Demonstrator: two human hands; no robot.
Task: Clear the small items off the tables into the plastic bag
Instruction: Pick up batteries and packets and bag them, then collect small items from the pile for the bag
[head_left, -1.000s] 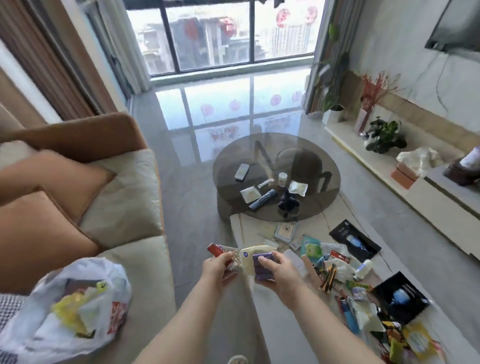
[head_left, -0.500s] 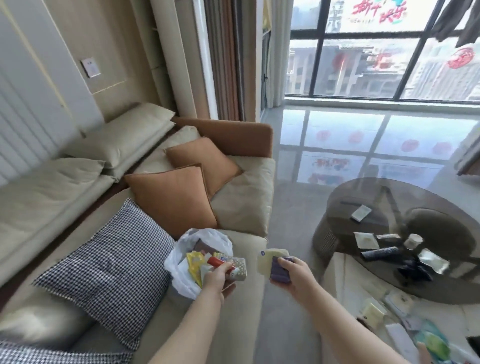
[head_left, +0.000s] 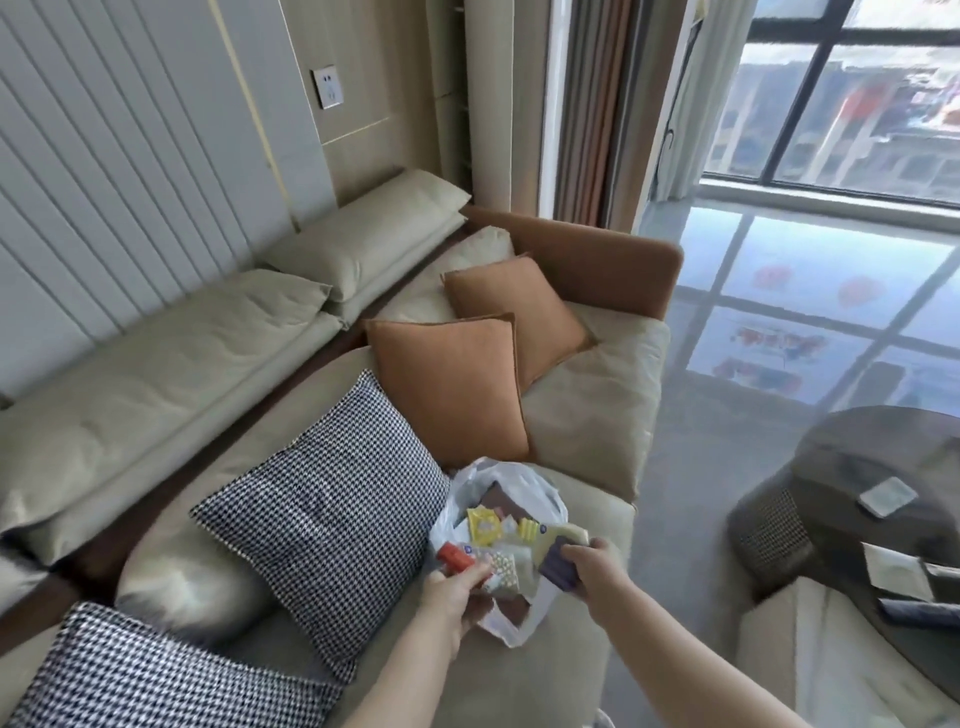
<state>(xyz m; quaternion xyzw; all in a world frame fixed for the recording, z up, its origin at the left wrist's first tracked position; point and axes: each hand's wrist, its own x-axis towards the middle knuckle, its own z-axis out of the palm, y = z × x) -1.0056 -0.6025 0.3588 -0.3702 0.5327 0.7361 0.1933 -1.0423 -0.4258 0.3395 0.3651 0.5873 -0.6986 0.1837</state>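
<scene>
- The plastic bag (head_left: 540, 491) was thin, crinkled white film, sagging open on the soft beige sofa (head_left: 587, 410) beside a houndstooth cushion (head_left: 332, 514).
- Half a second earlier my hands had hung short of it; now both were over its mouth.
- My left hand (head_left: 452, 597) pinched a red packet (head_left: 456, 557) and a spotted pack (head_left: 503, 567); my right hand (head_left: 597, 569) gripped a flat purple packet (head_left: 558, 564), all just above the bag's contents.
</scene>
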